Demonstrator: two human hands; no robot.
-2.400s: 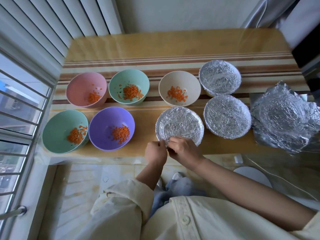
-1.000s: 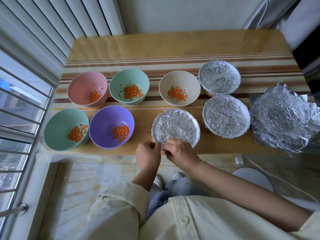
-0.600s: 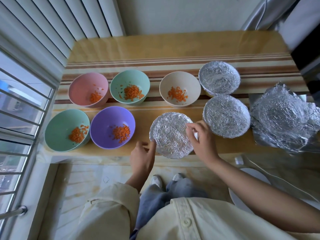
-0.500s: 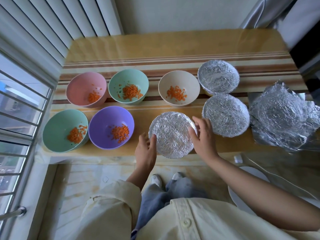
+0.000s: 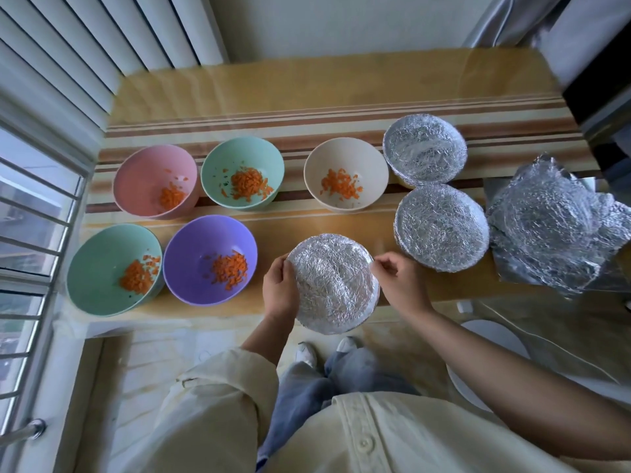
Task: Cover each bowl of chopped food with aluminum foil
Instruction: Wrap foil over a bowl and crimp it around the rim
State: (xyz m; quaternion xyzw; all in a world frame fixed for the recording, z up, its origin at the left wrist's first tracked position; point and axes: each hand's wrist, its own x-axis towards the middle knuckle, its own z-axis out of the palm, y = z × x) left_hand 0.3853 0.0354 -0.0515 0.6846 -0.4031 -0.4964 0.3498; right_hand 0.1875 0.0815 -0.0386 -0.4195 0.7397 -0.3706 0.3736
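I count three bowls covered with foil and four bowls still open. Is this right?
Not quite. The head view shows five open bowls, not four: pink bowl, back green bowl, beige bowl, front green bowl, purple bowl. Three covered is correct.

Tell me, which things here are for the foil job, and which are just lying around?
For the job:
held covered bowl, gripped by left hand and right hand
far covered bowl, near covered bowl
open, with orange bits: pink bowl, back green bowl, beige bowl, front green bowl, purple bowl
foil pile

Just there:
blinds, window bars, white round thing under the table
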